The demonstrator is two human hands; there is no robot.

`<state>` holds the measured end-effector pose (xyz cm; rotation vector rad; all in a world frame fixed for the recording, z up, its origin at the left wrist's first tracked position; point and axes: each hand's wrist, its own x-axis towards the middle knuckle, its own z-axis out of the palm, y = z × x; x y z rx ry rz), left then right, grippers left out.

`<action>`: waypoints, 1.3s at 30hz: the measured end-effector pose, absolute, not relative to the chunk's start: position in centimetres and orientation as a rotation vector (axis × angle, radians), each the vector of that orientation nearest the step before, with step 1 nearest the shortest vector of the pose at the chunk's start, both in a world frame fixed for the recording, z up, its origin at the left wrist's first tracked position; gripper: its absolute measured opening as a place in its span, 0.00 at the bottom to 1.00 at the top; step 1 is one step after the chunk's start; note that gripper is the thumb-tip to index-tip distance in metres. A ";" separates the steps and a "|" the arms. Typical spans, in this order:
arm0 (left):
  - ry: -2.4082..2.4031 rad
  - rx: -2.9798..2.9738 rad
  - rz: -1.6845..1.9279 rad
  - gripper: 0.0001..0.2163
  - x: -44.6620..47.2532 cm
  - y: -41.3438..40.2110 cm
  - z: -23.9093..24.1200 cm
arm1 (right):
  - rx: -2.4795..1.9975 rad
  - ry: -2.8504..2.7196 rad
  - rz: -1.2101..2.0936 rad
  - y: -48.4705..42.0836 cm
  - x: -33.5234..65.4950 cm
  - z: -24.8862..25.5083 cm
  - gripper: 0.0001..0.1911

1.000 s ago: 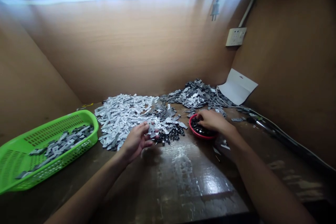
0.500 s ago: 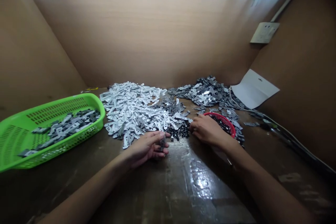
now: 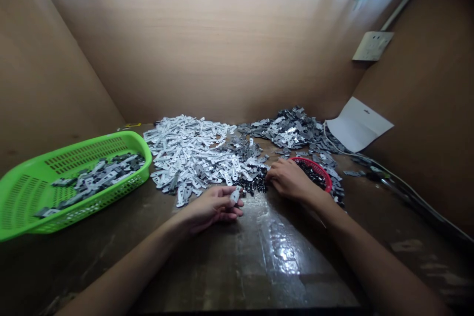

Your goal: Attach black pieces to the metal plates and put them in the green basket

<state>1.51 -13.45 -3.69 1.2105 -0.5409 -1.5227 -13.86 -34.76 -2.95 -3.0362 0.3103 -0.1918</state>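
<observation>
The green basket (image 3: 22,227) sits well to my left; the white pile (image 3: 188,153) lies just beyond my left hand (image 3: 209,208), fingers curled shut, pinching 1 small metal plate (image 3: 234,196), flat and pale grey, at their tips; my right hand (image 3: 291,180) curls against the red bowl (image 3: 321,172); I cannot tell what it grips.

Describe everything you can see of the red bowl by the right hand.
The red bowl is small, round and shallow, with a thin rim, and looks like plastic. It stands upright on the dark glossy table, right of centre, and holds a heap of small black parts. The right hand lies over its near left side and hides that part of the rim; whether it touches the bowl cannot be told. Dark grey metal pieces lie close around its far and right sides.
</observation>
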 end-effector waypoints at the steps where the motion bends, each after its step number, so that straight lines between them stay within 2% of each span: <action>1: -0.545 1.227 -1.512 0.17 1.6 -13.5 -3.8 | -3.034 0.307 -0.198 -34.7 -13.8 -3.1 0.11; 8: -0.603 1.358 -1.453 0.23 1.8 -13.6 -4.3 | -3.004 0.347 -0.228 -34.1 -13.5 -3.7 0.09; 39: -0.672 1.456 -1.460 0.21 1.4 -13.7 -4.6 | -2.814 0.210 -0.310 -31.2 -13.2 -2.7 0.08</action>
